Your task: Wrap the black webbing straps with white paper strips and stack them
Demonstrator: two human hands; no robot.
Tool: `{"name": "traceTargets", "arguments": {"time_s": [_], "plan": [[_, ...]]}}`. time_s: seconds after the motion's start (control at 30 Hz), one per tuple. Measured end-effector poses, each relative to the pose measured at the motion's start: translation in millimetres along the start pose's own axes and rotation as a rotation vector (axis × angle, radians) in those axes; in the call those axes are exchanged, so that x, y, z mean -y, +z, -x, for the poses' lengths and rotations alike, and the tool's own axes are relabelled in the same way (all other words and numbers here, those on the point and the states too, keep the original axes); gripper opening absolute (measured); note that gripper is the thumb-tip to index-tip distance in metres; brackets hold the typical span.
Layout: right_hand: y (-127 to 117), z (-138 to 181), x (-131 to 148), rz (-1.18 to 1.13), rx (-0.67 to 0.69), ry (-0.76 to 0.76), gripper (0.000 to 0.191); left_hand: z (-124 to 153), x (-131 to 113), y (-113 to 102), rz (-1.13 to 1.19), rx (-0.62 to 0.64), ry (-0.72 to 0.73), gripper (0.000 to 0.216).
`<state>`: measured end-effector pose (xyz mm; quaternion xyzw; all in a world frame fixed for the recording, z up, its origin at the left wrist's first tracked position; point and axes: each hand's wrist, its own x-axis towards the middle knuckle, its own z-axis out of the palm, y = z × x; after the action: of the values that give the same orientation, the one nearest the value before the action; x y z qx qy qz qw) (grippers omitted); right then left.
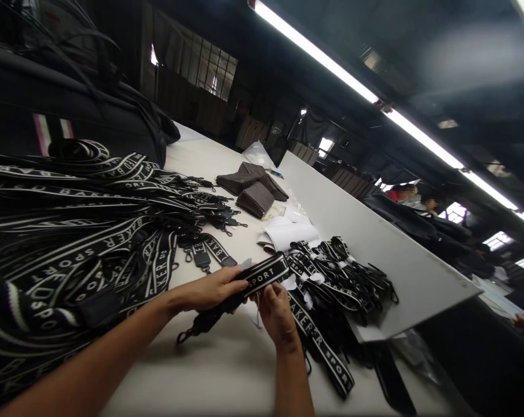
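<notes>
A folded black-and-white webbing bag strap (266, 277) with "SPORT" lettering lies in my left hand (216, 288), the thumb on top and the fingers beneath. From its near end a black metal snap hook (186, 335) hangs down. My right hand (279, 315) is closed in a pinch at the strap's lower edge. A thin white strip shows by those fingers, but what they grip is hidden. A small white piece (245, 264) stands up by my left thumb. Beyond my right hand lie bundled straps (331, 272) with white bands around them.
A large heap of loose straps (92, 231) covers the left of the white table (201, 152). Behind it stands a black bag (83, 110). Brown pouches (255, 185) and white paper sheets (288, 233) lie farther back. A raised white panel (374, 249) edges the right. People sit in the far right background.
</notes>
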<state>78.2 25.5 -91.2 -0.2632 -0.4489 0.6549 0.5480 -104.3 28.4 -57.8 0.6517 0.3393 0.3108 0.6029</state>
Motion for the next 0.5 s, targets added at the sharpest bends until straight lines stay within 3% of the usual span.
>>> {"name": "traceTargets", "arguments": {"time_s": [0.07, 0.13, 0.23, 0.3, 0.5], "plan": [[-2.2, -4.8, -6.3, -0.021, -0.133, 0.016, 0.03, -2.2, 2.1, 3.4, -0.046, -0.011, 0.021, 0.031], [-4.7, -9.8, -10.8, -0.047, -0.242, 0.033, 0.031, -6.4, 5.7, 10.5, -0.088, -0.109, 0.029, 0.03], [-8.4, -14.5, -13.1, -0.08, -0.335, 0.009, 0.034, -13.5, 12.0, 23.0, -0.099, -0.288, 0.087, 0.028], [-9.6, -15.3, -13.4, -0.053, -0.363, -0.033, 0.034, -16.4, 14.7, 27.3, -0.065, -0.318, 0.13, 0.032], [-1.3, -9.7, -15.9, 0.352, -0.427, -0.146, 0.039, -15.5, 12.0, 12.7, 0.023, -0.405, 0.094, 0.041]]}}
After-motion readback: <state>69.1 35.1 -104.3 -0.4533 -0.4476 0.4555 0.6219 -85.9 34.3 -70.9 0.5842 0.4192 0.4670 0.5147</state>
